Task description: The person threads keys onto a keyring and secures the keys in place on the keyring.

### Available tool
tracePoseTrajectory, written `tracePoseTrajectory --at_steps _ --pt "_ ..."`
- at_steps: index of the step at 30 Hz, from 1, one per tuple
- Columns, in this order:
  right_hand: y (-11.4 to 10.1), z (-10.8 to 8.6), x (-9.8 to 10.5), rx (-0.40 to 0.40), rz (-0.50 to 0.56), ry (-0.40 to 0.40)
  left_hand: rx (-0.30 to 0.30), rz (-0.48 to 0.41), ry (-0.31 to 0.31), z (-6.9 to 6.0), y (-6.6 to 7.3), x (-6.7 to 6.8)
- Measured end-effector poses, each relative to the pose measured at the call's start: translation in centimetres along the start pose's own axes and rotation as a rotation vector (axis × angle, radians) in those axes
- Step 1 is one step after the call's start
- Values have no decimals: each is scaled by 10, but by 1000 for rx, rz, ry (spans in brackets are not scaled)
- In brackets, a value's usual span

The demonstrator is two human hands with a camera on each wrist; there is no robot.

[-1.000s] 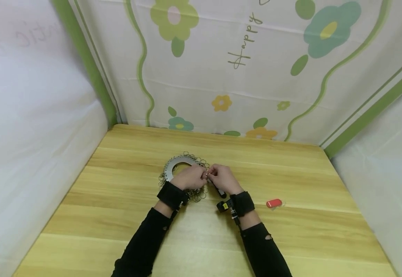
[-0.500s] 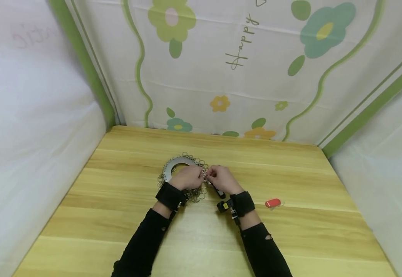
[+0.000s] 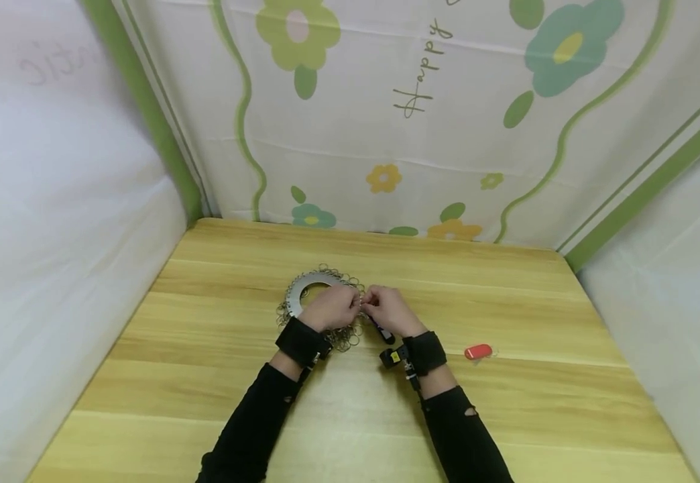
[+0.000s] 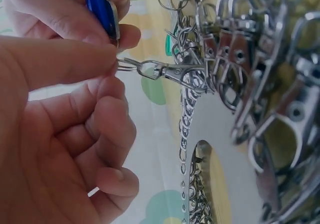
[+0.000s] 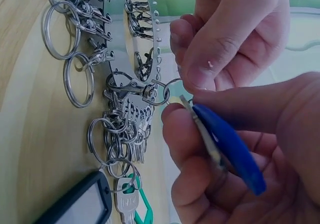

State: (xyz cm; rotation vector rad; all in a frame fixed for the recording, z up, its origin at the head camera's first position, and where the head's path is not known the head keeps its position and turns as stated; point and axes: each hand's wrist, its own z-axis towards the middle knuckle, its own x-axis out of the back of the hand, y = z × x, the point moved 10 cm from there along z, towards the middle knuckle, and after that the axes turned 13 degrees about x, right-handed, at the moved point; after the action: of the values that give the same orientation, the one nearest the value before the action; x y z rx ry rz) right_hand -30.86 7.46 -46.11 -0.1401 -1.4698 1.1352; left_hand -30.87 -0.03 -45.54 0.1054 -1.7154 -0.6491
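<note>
A flat silver ring plate [image 3: 294, 294], hung with metal swivel clasps and split rings, lies on the wooden table. My left hand [image 3: 333, 307] is over its right side, pinching a split ring [image 5: 173, 87] between thumb and finger. That ring is linked to a swivel clasp [image 4: 165, 70] hooked on the plate. Close against the left fingertips, my right hand [image 3: 391, 312] grips a blue key tag [image 5: 232, 151] and a metal key [image 5: 204, 131] lying along it. Fingertips hide where the tag's end meets the ring. In the head view both hands cover the blue tag.
Beside the plate, a black-framed key tag [image 5: 82, 199] hangs from a split ring, near a silver key [image 5: 127, 201] and a green tag [image 5: 145, 209]. A red key tag [image 3: 478, 351] lies farther right on the table [image 3: 205, 389]. Fabric walls surround the tabletop.
Both hands keep their hold at the plate's right side, with only slight fingertip movement. The whole head view shifts a little.
</note>
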Motion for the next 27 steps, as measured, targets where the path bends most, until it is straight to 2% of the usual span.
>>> tracePoseTrajectory --at_steps 8,13,17,22,27 --pt "5 -1 3 -82 18 39 -15 -28 -34 1 0 -3" --pt "8 -1 4 -107 2 57 -37 -1 -20 -1 1 -1" --pt "5 -1 2 -70 -11 39 -30 34 -25 -2 0 -2" --pt "-1 1 -2 -6 -29 2 9 20 -43 -3 -2 -2" --pt "1 1 -4 -8 -10 3 24 6 -44 -3 -3 -1"
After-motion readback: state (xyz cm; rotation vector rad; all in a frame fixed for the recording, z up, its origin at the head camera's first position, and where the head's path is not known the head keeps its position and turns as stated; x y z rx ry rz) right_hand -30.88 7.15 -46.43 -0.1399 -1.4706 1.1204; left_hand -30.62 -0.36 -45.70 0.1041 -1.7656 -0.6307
